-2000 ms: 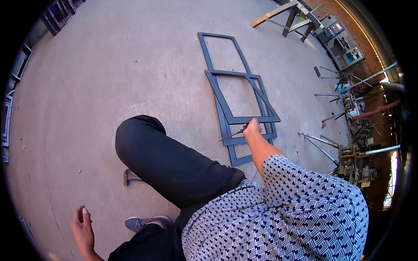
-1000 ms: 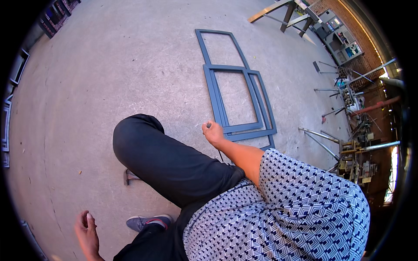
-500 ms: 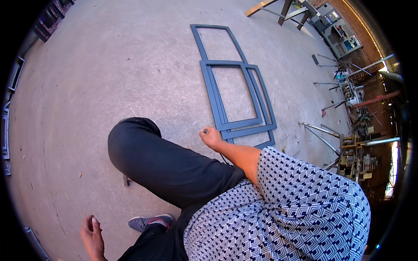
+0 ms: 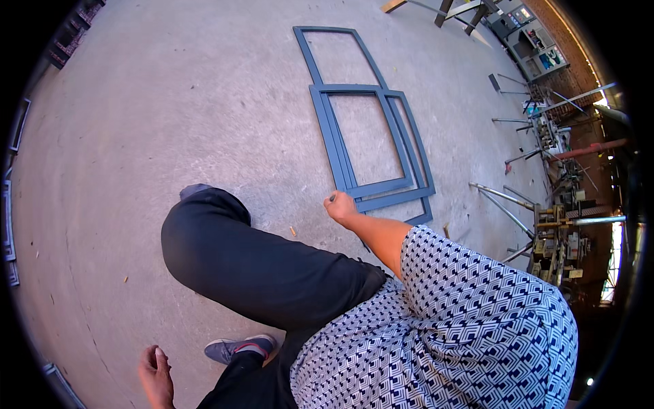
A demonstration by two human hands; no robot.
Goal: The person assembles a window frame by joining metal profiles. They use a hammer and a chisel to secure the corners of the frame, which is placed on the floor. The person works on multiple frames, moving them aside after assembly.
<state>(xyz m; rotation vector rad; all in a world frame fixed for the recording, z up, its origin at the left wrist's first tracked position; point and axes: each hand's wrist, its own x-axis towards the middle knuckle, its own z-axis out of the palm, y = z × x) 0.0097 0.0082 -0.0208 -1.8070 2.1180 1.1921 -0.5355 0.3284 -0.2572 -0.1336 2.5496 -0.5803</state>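
My right hand is closed in a fist around a slim dark thing, whose rounded end pokes out at the top. What it is I cannot make out; a thin dark length shows below my forearm. Just beyond that fist, overlapping blue-grey rectangular frames lie flat on the concrete floor. Whether the hand touches them I cannot tell. Low on the left, my left hand hangs over the floor, thumb and fingers loosely apart, with nothing seen in it. My dark-trousered leg stretches between the two hands.
Metal stands and cluttered equipment line the right side. A trestle with dark legs stands at the far right, near a grey cabinet. More frames lean along the left edge. Small scraps lie on the concrete floor.
My right hand, still closed, has shifted slightly right and up toward the frames' near corner. My left hand has moved a little right and down. The view has tilted slightly.
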